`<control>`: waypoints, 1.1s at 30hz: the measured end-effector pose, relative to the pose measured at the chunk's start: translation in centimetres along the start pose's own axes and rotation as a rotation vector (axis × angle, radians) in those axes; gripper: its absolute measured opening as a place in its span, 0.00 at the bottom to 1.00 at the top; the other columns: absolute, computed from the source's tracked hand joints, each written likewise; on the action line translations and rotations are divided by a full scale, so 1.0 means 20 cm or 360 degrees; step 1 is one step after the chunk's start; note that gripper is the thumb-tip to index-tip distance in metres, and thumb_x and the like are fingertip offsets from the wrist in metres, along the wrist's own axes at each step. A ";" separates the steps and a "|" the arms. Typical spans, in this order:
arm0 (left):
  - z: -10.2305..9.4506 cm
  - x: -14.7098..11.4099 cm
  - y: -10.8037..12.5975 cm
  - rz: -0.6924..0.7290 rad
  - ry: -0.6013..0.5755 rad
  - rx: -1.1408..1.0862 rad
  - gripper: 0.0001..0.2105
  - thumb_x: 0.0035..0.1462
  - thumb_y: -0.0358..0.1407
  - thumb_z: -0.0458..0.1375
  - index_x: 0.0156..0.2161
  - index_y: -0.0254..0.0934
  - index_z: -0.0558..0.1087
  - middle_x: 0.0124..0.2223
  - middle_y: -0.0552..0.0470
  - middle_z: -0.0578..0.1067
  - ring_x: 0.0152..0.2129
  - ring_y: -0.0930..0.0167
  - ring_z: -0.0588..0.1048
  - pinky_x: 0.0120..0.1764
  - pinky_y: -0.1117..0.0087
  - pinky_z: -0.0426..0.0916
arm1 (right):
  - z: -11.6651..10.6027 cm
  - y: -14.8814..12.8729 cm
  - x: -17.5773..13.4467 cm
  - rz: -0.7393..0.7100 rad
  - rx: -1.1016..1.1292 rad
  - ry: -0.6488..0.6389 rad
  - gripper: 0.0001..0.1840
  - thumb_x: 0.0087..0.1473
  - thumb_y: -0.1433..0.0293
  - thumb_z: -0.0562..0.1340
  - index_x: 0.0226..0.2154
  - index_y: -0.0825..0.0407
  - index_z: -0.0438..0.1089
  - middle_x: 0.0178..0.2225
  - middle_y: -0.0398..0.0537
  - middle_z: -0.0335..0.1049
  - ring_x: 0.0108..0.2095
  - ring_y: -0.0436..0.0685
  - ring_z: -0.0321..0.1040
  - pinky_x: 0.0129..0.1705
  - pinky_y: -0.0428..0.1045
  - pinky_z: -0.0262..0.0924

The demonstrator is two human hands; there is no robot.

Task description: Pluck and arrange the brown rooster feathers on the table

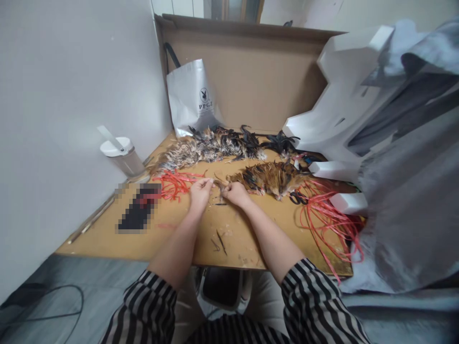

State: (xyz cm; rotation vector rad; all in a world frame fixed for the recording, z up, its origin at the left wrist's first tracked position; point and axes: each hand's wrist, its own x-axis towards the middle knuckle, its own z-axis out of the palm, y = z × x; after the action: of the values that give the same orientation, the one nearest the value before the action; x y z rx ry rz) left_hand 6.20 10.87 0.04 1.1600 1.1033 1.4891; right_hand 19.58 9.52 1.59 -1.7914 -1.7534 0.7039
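Over the middle of the table, my left hand [201,192] is closed in a pinch; what lies between its fingertips is too small to make out. Close beside it, my right hand [236,194] pinches a small brown feather [219,183], which spans the gap between the two hands. To the left of my left hand lies a bunch of red plastic strings [175,184]. A pile of brown and black feathers [270,177] sits just beyond my right hand. Loose dark feathers [221,242] are scattered nearer the table's front edge.
A row of feather bundles [218,145] runs along the back, before a silver bag [190,95] and cardboard panel [265,81]. Black-handled scissors [298,198] and more red strings [333,220] lie right. A lidded cup [125,157] stands left, near a pixelated dark object [138,212].
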 end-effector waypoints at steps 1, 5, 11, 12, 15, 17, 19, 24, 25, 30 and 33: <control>0.00 0.00 0.00 -0.0023 -0.0005 -0.0003 0.11 0.44 0.39 0.58 0.30 0.32 0.72 0.22 0.55 0.70 0.12 0.81 0.59 0.17 0.78 0.53 | -0.01 0.01 0.00 0.0009 0.0173 0.0008 0.07 0.37 0.67 0.59 0.16 0.54 0.68 0.16 0.43 0.62 0.18 0.49 0.56 0.22 0.44 0.48; 0.01 -0.02 0.03 -0.0164 -0.0101 0.0024 0.11 0.44 0.39 0.58 0.29 0.32 0.71 0.20 0.55 0.70 0.10 0.82 0.58 0.15 0.78 0.51 | -0.02 0.05 -0.02 0.0054 0.0804 0.0109 0.10 0.37 0.64 0.59 0.19 0.55 0.65 0.13 0.38 0.57 0.15 0.44 0.48 0.19 0.43 0.45; 0.01 -0.06 0.07 -0.0424 -0.0560 0.0100 0.15 0.41 0.43 0.61 0.28 0.30 0.72 0.19 0.52 0.71 0.10 0.81 0.60 0.14 0.79 0.50 | -0.02 0.05 -0.02 -0.0158 0.0975 0.0343 0.10 0.38 0.64 0.60 0.21 0.56 0.66 0.17 0.41 0.63 0.18 0.46 0.54 0.22 0.43 0.50; 0.01 -0.06 0.07 -0.0455 -0.0595 0.0059 0.15 0.39 0.42 0.62 0.29 0.30 0.72 0.22 0.50 0.72 0.12 0.81 0.62 0.14 0.79 0.51 | -0.02 0.04 -0.02 -0.0206 0.0946 0.0370 0.10 0.39 0.64 0.60 0.21 0.56 0.66 0.18 0.42 0.64 0.19 0.46 0.56 0.23 0.43 0.51; 0.02 -0.06 0.06 -0.0541 -0.0608 -0.0066 0.16 0.35 0.37 0.65 0.31 0.30 0.72 0.26 0.49 0.74 0.14 0.81 0.64 0.16 0.79 0.54 | -0.01 0.04 -0.03 -0.0299 0.0886 0.0390 0.09 0.40 0.65 0.59 0.21 0.55 0.66 0.19 0.43 0.65 0.21 0.47 0.58 0.26 0.43 0.54; 0.02 -0.05 0.05 -0.0598 -0.0597 -0.0135 0.16 0.34 0.35 0.65 0.31 0.30 0.71 0.25 0.49 0.73 0.14 0.81 0.63 0.17 0.80 0.55 | -0.01 0.03 -0.03 -0.0291 0.0923 0.0340 0.10 0.40 0.64 0.60 0.21 0.55 0.66 0.19 0.43 0.66 0.21 0.47 0.59 0.26 0.43 0.54; 0.01 -0.05 0.04 -0.0645 -0.0594 -0.0203 0.16 0.33 0.34 0.66 0.31 0.30 0.71 0.25 0.50 0.73 0.14 0.82 0.63 0.17 0.80 0.55 | -0.01 0.02 -0.04 -0.0217 0.1059 0.0256 0.11 0.40 0.63 0.61 0.21 0.55 0.66 0.18 0.42 0.65 0.19 0.47 0.57 0.23 0.43 0.53; 0.00 -0.06 0.06 -0.0694 -0.0635 -0.0318 0.15 0.33 0.32 0.66 0.32 0.30 0.72 0.23 0.51 0.71 0.16 0.81 0.64 0.18 0.81 0.55 | -0.03 0.02 -0.04 0.0027 0.1530 0.0003 0.15 0.39 0.59 0.63 0.23 0.55 0.66 0.14 0.40 0.62 0.13 0.44 0.50 0.15 0.42 0.42; 0.00 -0.06 0.06 -0.0687 -0.0645 -0.0323 0.15 0.34 0.32 0.65 0.31 0.30 0.72 0.24 0.51 0.71 0.16 0.81 0.64 0.18 0.81 0.55 | -0.03 0.02 -0.04 0.0057 0.1602 -0.0049 0.16 0.38 0.59 0.64 0.23 0.55 0.66 0.16 0.41 0.63 0.13 0.43 0.51 0.14 0.41 0.42; 0.00 -0.05 0.04 -0.0598 -0.0658 -0.0231 0.13 0.36 0.34 0.64 0.31 0.30 0.71 0.23 0.51 0.72 0.15 0.81 0.64 0.18 0.80 0.55 | -0.04 0.03 -0.03 0.0109 0.1763 -0.0209 0.16 0.36 0.60 0.65 0.24 0.57 0.67 0.18 0.43 0.66 0.14 0.42 0.53 0.14 0.40 0.42; 0.00 -0.04 0.02 -0.0543 -0.0638 -0.0128 0.13 0.36 0.34 0.64 0.31 0.30 0.71 0.22 0.52 0.71 0.14 0.81 0.64 0.17 0.80 0.55 | -0.03 0.04 -0.03 0.0118 0.1740 -0.0167 0.16 0.33 0.63 0.67 0.23 0.56 0.66 0.16 0.40 0.64 0.13 0.42 0.52 0.14 0.40 0.42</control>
State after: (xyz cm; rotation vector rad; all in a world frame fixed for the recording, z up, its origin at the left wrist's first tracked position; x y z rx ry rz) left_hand 6.27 10.03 0.33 1.0904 0.9000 0.9771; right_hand 20.55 8.91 1.47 -1.0437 -0.9740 1.4372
